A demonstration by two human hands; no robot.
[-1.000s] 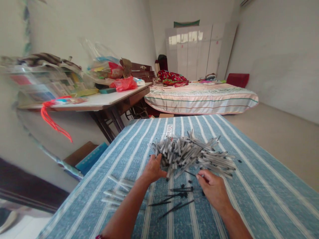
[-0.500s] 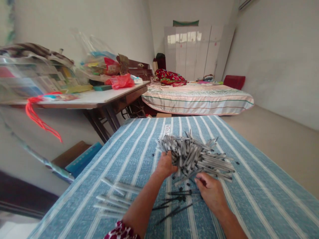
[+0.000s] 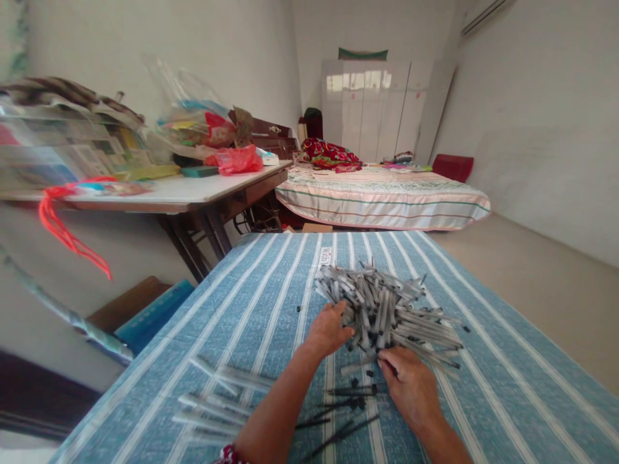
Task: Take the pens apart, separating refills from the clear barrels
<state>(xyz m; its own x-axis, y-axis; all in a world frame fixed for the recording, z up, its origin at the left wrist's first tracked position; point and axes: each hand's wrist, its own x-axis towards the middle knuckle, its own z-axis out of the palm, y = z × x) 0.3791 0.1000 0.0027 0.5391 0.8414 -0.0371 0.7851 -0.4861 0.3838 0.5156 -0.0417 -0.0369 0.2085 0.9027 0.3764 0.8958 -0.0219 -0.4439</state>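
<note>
A heap of translucent pens with dark tips lies on the blue striped cloth. My left hand rests at the heap's left edge, thumb and fingers apart, its fingertips touching the pens. At the near edge of the heap, my right hand is closed in a pinch at the dark end of a pale pen. Thin black rods and small black caps lie between my forearms. Left of my left forearm are several clear tubes, roughly side by side.
The striped cloth covers the table. Beyond it stands a bed. On the left, a white-topped desk carries bags and a clear box, with red cords hanging over its edge. A blue box sits lower down.
My left hand has shifted slightly right along the heap's edge. My right hand has come against the end of the pale pen. The whole view has tilted a little.
</note>
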